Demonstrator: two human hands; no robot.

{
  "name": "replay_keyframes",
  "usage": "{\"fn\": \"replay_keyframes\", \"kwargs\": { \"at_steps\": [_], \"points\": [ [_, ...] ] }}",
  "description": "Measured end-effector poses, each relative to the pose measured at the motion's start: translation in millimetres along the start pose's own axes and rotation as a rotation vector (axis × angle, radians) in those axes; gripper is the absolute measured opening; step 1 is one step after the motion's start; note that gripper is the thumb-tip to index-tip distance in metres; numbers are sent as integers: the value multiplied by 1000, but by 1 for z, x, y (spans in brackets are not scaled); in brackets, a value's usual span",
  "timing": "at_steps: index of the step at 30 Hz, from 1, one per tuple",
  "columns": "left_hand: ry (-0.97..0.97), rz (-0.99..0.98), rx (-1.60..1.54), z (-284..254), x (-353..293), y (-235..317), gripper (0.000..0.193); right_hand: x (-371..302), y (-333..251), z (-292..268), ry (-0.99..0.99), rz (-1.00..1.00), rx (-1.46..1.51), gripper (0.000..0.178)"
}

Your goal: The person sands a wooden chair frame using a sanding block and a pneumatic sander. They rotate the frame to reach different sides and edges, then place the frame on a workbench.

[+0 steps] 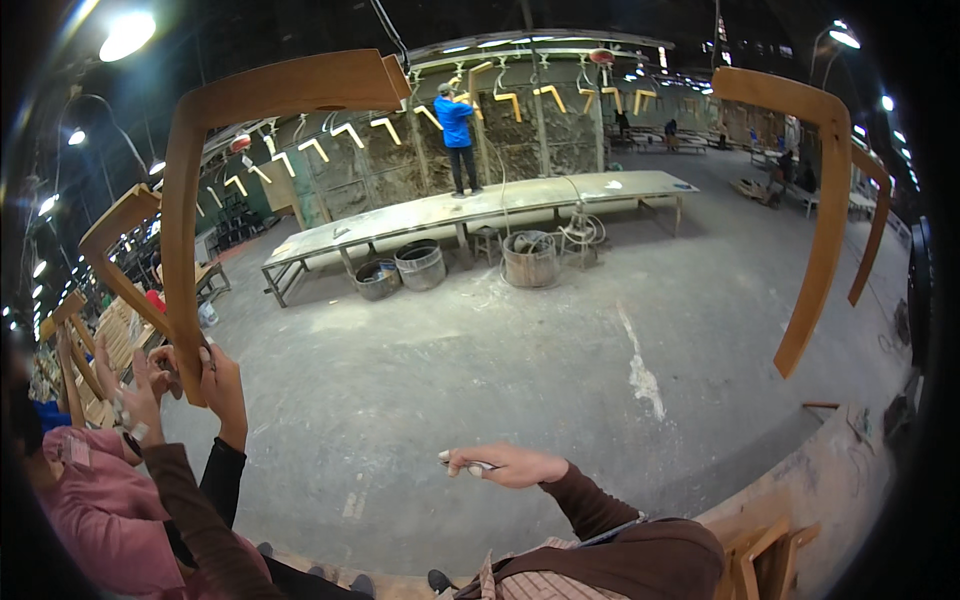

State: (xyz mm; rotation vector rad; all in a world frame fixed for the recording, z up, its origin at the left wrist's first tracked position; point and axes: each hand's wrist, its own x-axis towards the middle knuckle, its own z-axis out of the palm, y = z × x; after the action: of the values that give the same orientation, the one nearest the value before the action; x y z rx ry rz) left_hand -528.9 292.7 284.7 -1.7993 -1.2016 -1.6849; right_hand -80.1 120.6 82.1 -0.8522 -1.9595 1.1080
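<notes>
My left hand, at the end of a brown sleeve, is raised at the left with its fingers stretched upward and apart. White wrapping shows on some of the fingers. Close beside it, a co-worker's hand in a black sleeve grips the lower end of a bent wooden chair part. My right hand is low in the middle, over the floor, and pinches a small, thin grey tool whose kind I cannot make out. White coverings are on its thumb and finger.
Another bent wooden part hangs at the right. A long table bears a standing person in blue; buckets and a tub stand before it. More wooden parts hang along the back. Wooden pieces lie at lower right.
</notes>
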Motion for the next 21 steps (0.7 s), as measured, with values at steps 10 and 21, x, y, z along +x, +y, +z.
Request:
{"fn": "replay_keyframes", "kwargs": {
  "at_steps": [10, 21],
  "points": [
    [-491, -268, -754, 125, 17, -40, 64, -9, -6, 2, 94, -22, -95, 21],
    [-803, -149, -1313, 214, -15, 170, 46, -46, -30, -33, 339, 192, -142, 28]
  ]
}}
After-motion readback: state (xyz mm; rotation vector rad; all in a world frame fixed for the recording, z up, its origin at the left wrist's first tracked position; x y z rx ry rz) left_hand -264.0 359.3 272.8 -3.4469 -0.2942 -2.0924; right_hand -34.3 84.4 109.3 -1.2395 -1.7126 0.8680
